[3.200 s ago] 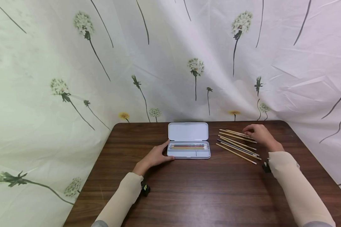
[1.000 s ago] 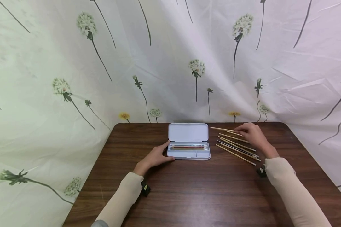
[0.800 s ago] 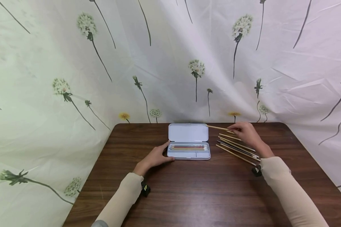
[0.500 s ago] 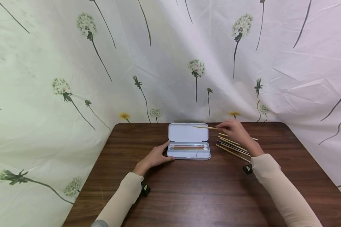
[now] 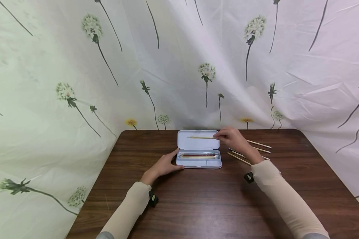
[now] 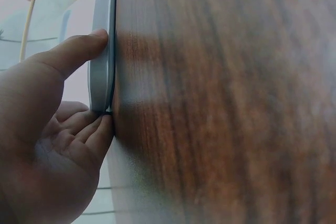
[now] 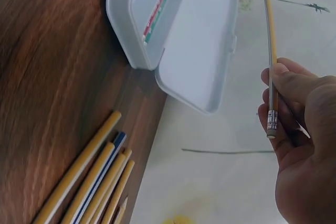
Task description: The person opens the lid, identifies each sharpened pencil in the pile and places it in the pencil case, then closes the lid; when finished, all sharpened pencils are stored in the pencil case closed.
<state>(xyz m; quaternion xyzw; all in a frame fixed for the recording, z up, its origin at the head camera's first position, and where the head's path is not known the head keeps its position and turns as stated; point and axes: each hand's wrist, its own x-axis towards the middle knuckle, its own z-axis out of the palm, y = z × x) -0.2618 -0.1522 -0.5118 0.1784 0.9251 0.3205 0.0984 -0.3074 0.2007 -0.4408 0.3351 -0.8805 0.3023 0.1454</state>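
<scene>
A white pencil case [image 5: 194, 162] lies with its lid raised at the back of the table; several pencils [image 5: 198, 155] fill its rear compartment. My left hand [image 5: 162, 167] holds the case's left end, thumb at the front edge and fingers round the rear corner. Between thumb and fingers of my right hand [image 5: 231, 137] is a yellow pencil [image 7: 270, 30], pinched near its eraser end. In the head view that pencil is level in front of the lid [image 5: 197, 144], point to the left; the right wrist view shows it held up off the table.
Several loose pencils [image 5: 258, 144], one of them dark blue [image 7: 122, 137], lie right of the case, partly hidden under my right forearm. The brown wooden table [image 5: 197, 199] ends at a flower-printed cloth [image 5: 179, 66] close behind the case.
My right hand has taken the pencil from the rear of the loose group and carried it left to in front of the lid. The left hand has stayed on the case.
</scene>
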